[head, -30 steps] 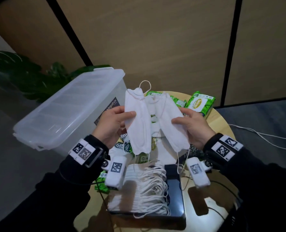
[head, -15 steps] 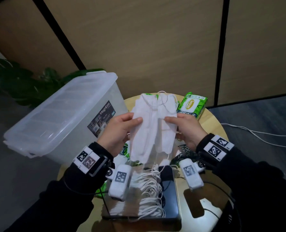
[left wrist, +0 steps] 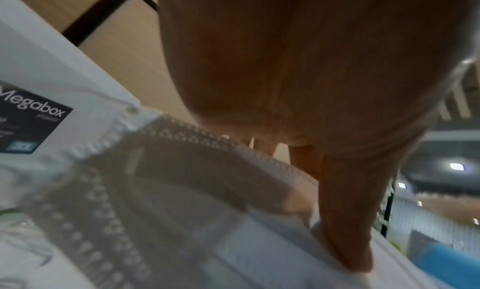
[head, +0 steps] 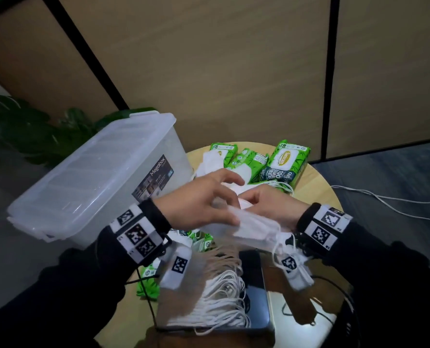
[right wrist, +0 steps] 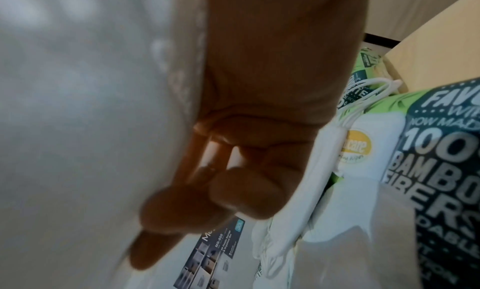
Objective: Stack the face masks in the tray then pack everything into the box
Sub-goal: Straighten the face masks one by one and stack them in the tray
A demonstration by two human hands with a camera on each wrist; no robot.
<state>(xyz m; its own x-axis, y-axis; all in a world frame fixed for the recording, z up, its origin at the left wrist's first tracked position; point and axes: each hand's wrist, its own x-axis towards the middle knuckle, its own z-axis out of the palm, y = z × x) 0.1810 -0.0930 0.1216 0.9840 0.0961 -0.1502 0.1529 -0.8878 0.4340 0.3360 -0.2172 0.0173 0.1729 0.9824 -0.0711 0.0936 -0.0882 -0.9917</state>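
Both hands hold a pair of white face masks (head: 249, 228), laid together and tilted flat, above the dark tray (head: 257, 305). My left hand (head: 224, 204) pinches them, thumb on top, as the left wrist view shows on the mask (left wrist: 182, 211). My right hand (head: 259, 204) grips the other side with curled fingers; the mask (right wrist: 78, 129) fills the left of its wrist view. A stack of white masks (head: 209, 297) with looped ear straps lies in the tray. The clear lidded box (head: 88, 184) stands at the left with its lid on.
Green wipe packs (head: 284, 162) and loose white masks (head: 214, 162) lie at the back of the round wooden table (head: 317, 182). More green packs (head: 148, 287) lie under my left wrist. White cables (head: 384, 204) run across the floor on the right. A plant (head: 33, 131) stands behind the box.
The two masks, held apart and upright a second ago, were brought together and are now tipped flat and lowered toward the tray. Both hands came down and closer together.
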